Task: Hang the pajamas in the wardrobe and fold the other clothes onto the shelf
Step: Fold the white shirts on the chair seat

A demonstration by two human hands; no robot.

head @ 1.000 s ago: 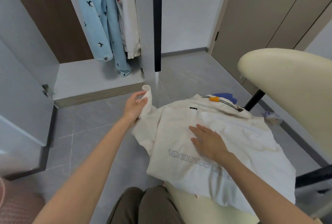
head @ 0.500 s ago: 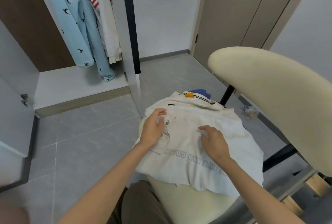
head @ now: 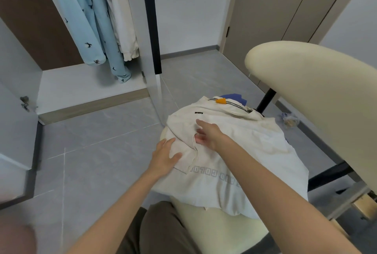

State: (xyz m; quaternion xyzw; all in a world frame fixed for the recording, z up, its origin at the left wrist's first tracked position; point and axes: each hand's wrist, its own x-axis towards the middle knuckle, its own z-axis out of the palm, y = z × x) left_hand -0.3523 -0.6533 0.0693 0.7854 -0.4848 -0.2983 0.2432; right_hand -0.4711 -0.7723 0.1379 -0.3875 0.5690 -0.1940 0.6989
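Observation:
A cream shirt point(head: 251, 151) with grey lettering lies face down on the seat of a cream chair point(head: 214, 219), its left sleeve folded in over the back. My left hand point(head: 165, 156) presses flat on that folded sleeve at the shirt's left edge, fingers apart. My right hand point(head: 208, 134) rests on the shirt just right of the sleeve fold, fingers spread. A blue garment point(head: 236, 97) peeks out beyond the collar. Light blue pajamas with a bird print point(head: 89, 21) hang in the open wardrobe at upper left, beside a white garment with red stripes point(head: 120, 15).
The wardrobe's white bottom shelf point(head: 81, 86) lies under the hanging clothes. Its open door point(head: 16, 98) stands at the left. The chair's backrest point(head: 318, 90) curves up on the right. Grey tiled floor point(head: 98, 151) spreads between chair and wardrobe. A closed beige door point(head: 271, 9) is behind.
My left hand brought the sleeve in over the shirt and now presses it flat. My right hand slid from the shirt's middle up and left to the fold.

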